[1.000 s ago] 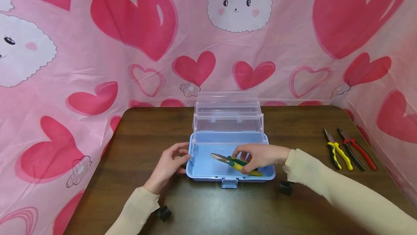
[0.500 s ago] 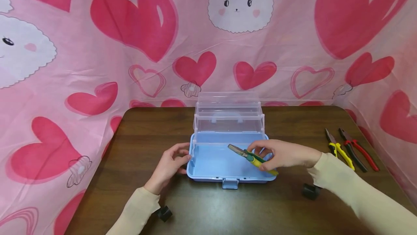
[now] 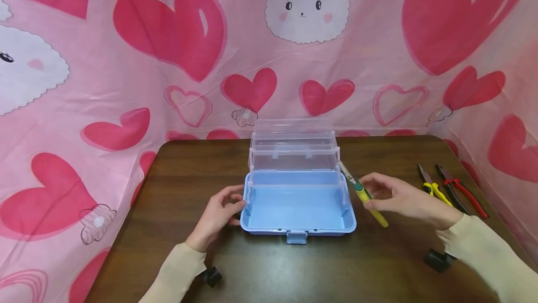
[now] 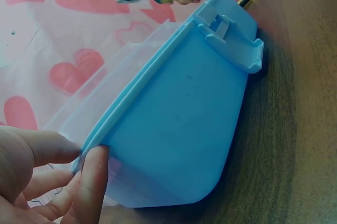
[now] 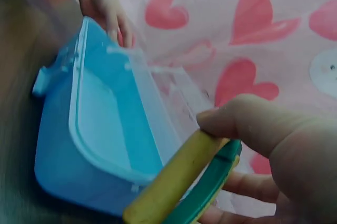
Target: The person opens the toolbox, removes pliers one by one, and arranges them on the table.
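In the head view my right hand (image 3: 405, 198) holds combination pliers (image 3: 365, 195) by their yellow-and-green handles, just off the right side of a light blue toolbox (image 3: 294, 209). The right wrist view shows the thumb pressed on one yellow handle (image 5: 179, 174); the metal nose is hidden there. The pliers' steel jaws point up and left. My left hand (image 3: 220, 212) pinches the toolbox's left rim between thumb and fingers, as the left wrist view shows at the rim's corner (image 4: 89, 145). The box stands open, its floor bare, with clear trays (image 3: 294, 153) raised behind.
Two pliers lie at the table's right: yellow-and-black long-nose pliers (image 3: 435, 188) and red-and-black pliers (image 3: 456, 188). A blue latch (image 3: 296, 237) hangs at the box front. A pink heart-printed cloth (image 3: 185, 102) stands behind and beside the dark wooden table (image 3: 189, 163).
My right hand has carried the combination pliers from over the toolbox floor rightward, out past its right rim, and their nose has turned more upward. My left hand stays at the left rim.
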`<control>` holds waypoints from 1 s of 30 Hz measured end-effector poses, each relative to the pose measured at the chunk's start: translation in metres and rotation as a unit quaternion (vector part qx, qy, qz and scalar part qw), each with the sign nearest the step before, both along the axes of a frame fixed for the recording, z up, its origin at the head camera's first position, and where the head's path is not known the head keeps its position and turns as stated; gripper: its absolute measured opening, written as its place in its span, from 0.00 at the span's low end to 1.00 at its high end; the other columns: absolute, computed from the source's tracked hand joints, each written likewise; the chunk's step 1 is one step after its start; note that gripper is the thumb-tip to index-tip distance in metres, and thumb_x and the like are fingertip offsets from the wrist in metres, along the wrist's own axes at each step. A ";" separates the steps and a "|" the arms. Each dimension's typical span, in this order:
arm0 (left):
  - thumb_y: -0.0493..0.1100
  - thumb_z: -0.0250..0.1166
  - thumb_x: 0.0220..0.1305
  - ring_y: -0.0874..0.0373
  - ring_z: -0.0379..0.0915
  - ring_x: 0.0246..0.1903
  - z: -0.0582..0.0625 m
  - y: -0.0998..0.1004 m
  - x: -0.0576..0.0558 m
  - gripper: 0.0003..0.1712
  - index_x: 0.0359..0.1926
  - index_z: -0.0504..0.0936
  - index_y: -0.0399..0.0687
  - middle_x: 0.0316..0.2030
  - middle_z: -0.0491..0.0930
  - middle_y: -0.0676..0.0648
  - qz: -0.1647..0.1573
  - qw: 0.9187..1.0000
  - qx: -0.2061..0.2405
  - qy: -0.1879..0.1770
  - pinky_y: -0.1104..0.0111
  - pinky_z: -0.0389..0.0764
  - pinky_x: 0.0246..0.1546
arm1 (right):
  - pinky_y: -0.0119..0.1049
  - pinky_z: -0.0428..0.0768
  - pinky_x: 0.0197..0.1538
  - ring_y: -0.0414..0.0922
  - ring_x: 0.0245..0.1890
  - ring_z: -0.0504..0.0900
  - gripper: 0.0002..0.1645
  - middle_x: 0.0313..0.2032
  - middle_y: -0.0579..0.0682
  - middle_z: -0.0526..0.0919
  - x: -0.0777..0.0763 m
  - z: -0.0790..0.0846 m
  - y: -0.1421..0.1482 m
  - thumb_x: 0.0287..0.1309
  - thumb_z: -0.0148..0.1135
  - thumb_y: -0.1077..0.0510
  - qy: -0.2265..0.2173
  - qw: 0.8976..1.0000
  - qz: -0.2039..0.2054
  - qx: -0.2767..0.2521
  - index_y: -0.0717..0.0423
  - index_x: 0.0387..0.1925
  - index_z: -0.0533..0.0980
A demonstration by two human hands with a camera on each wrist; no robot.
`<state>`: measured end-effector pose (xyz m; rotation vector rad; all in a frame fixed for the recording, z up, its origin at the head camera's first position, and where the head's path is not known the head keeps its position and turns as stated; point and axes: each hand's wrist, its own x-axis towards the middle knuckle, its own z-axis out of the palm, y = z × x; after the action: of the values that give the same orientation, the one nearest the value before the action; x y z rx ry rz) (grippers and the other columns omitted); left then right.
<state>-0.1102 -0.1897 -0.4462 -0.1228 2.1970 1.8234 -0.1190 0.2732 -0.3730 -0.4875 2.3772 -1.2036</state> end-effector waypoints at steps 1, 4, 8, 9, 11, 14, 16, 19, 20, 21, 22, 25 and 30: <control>0.39 0.70 0.69 0.49 0.82 0.34 -0.001 0.000 0.000 0.28 0.69 0.77 0.47 0.51 0.80 0.39 0.000 1.000 0.001 -0.002 0.62 0.88 0.31 | 0.37 0.83 0.46 0.50 0.48 0.78 0.29 0.47 0.55 0.79 0.001 -0.002 0.004 0.67 0.69 0.54 0.003 1.000 -0.011 0.004 0.60 0.63 0.70; 0.39 0.70 0.69 0.50 0.82 0.34 -0.002 0.000 0.001 0.28 0.69 0.76 0.47 0.51 0.80 0.39 -0.001 1.000 0.001 -0.004 0.62 0.88 0.32 | 0.38 0.83 0.42 0.48 0.43 0.78 0.29 0.44 0.54 0.78 0.003 -0.011 0.015 0.68 0.68 0.54 0.005 0.999 -0.046 0.025 0.63 0.63 0.70; 0.39 0.69 0.70 0.50 0.82 0.33 -0.001 -0.001 0.001 0.29 0.70 0.76 0.46 0.51 0.79 0.38 -0.008 1.000 0.002 -0.001 0.63 0.88 0.32 | 0.37 0.82 0.36 0.47 0.38 0.76 0.32 0.41 0.53 0.78 0.005 -0.022 0.030 0.69 0.67 0.50 0.016 0.992 -0.092 0.087 0.68 0.62 0.69; 0.39 0.69 0.70 0.50 0.82 0.33 -0.001 -0.001 0.001 0.29 0.70 0.76 0.46 0.51 0.79 0.38 -0.009 1.000 0.003 -0.001 0.63 0.88 0.32 | 0.36 0.82 0.35 0.47 0.38 0.76 0.33 0.40 0.53 0.78 0.005 -0.024 0.034 0.69 0.67 0.49 0.019 0.989 -0.102 0.107 0.70 0.62 0.68; 0.39 0.69 0.70 0.51 0.82 0.32 0.000 -0.001 0.001 0.29 0.70 0.76 0.45 0.51 0.79 0.38 -0.011 1.000 0.004 0.000 0.63 0.88 0.31 | 0.36 0.81 0.32 0.46 0.35 0.77 0.35 0.40 0.54 0.80 0.004 -0.028 0.042 0.70 0.66 0.47 0.030 0.983 -0.116 0.142 0.73 0.60 0.68; 0.39 0.69 0.70 0.51 0.81 0.32 0.000 -0.001 0.001 0.29 0.70 0.75 0.45 0.51 0.79 0.38 -0.013 1.000 0.005 0.003 0.63 0.88 0.30 | 0.39 0.81 0.31 0.46 0.32 0.79 0.37 0.39 0.58 0.82 0.001 -0.033 0.053 0.70 0.66 0.44 0.038 0.973 -0.128 0.186 0.75 0.58 0.68; 0.39 0.69 0.70 0.51 0.81 0.32 0.000 -0.001 0.000 0.29 0.70 0.76 0.45 0.50 0.79 0.38 -0.013 1.000 0.005 0.004 0.63 0.88 0.30 | 0.41 0.81 0.29 0.47 0.30 0.79 0.41 0.38 0.60 0.82 -0.001 -0.036 0.059 0.69 0.65 0.41 0.039 0.965 -0.137 0.219 0.77 0.57 0.67; 0.39 0.69 0.70 0.51 0.82 0.33 0.000 -0.002 0.001 0.29 0.70 0.76 0.45 0.51 0.79 0.38 -0.012 1.000 0.004 0.002 0.63 0.88 0.31 | 0.43 0.80 0.28 0.48 0.27 0.77 0.45 0.34 0.60 0.82 -0.005 -0.041 0.066 0.67 0.66 0.38 0.043 0.952 -0.147 0.264 0.80 0.54 0.67; 0.39 0.69 0.70 0.51 0.82 0.33 -0.001 -0.002 0.001 0.29 0.70 0.76 0.46 0.51 0.79 0.38 -0.012 1.000 0.004 0.001 0.63 0.88 0.31 | 0.43 0.80 0.27 0.48 0.27 0.77 0.46 0.33 0.60 0.81 -0.006 -0.043 0.068 0.66 0.66 0.37 0.047 0.948 -0.149 0.277 0.80 0.53 0.67; 0.39 0.69 0.70 0.51 0.82 0.33 -0.001 -0.002 0.001 0.29 0.70 0.75 0.46 0.51 0.79 0.38 -0.012 1.000 0.003 0.000 0.63 0.88 0.31 | 0.43 0.79 0.27 0.48 0.26 0.76 0.47 0.32 0.60 0.81 -0.007 -0.044 0.070 0.65 0.67 0.37 0.049 0.945 -0.152 0.287 0.80 0.53 0.68; 0.39 0.69 0.70 0.51 0.82 0.33 -0.001 -0.002 0.001 0.29 0.70 0.75 0.46 0.51 0.79 0.38 -0.012 1.000 0.004 -0.001 0.64 0.88 0.32 | 0.43 0.78 0.26 0.49 0.26 0.75 0.46 0.31 0.60 0.80 -0.008 -0.045 0.071 0.64 0.67 0.37 0.054 0.942 -0.154 0.293 0.80 0.51 0.68; 0.39 0.69 0.70 0.50 0.82 0.34 0.000 -0.002 0.001 0.29 0.70 0.75 0.46 0.51 0.79 0.38 -0.012 1.000 0.005 -0.001 0.64 0.88 0.32 | 0.43 0.77 0.24 0.48 0.24 0.75 0.44 0.29 0.58 0.78 -0.009 -0.049 0.076 0.63 0.69 0.38 0.057 0.938 -0.158 0.302 0.79 0.47 0.68; 0.39 0.69 0.70 0.51 0.82 0.33 0.002 -0.002 0.001 0.29 0.70 0.75 0.45 0.50 0.79 0.38 -0.014 1.000 0.010 0.003 0.63 0.88 0.31 | 0.45 0.77 0.23 0.50 0.22 0.75 0.41 0.27 0.58 0.75 -0.013 -0.052 0.081 0.62 0.69 0.37 0.050 0.931 -0.167 0.319 0.74 0.41 0.68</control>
<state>-0.1095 -0.1916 -0.4445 -0.0829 2.1725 1.8321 -0.1324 0.3540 -0.4254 0.0766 2.8218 -0.4560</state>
